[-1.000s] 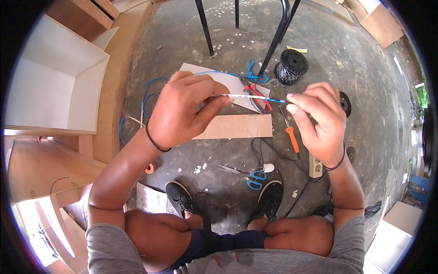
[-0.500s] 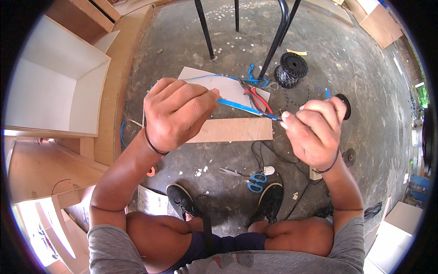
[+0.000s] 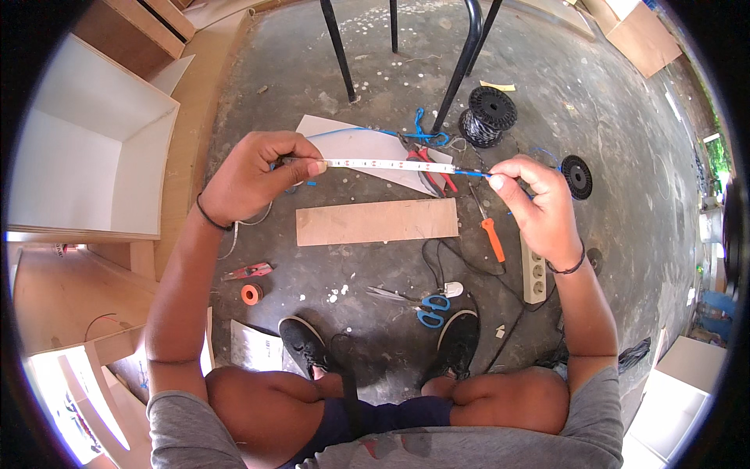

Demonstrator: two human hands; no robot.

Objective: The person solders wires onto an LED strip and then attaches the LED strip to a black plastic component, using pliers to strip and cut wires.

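Note:
A white LED strip [image 3: 391,164] is stretched level between my two hands, its chip side facing up. My left hand [image 3: 266,173] pinches it between thumb and fingertips, and more of the strip hangs beneath that hand. Thin dark and blue wires [image 3: 472,173] come off the strip's other end, where my right hand [image 3: 535,199] grips them between thumb and forefinger. Below the strip, red-handled pliers [image 3: 434,173] rest on a white board [image 3: 332,134], partly covered by it. A plywood piece [image 3: 375,222] lies on the floor nearer to me.
A soldering iron [image 3: 493,238] with an orange handle lies near a power strip [image 3: 534,275]. Blue-handled scissors [image 3: 433,310], a solder spool [image 3: 251,295] and a red cutter [image 3: 248,271] are nearer my feet. Wire spools [image 3: 488,117] stand by the black stool legs [image 3: 457,74]. Cabinets [image 3: 101,148] border the left.
The strip has turned over from its blue backing to its white chip side. My left hand has moved left, showing a longer stretch of strip; my right hand has shifted slightly left.

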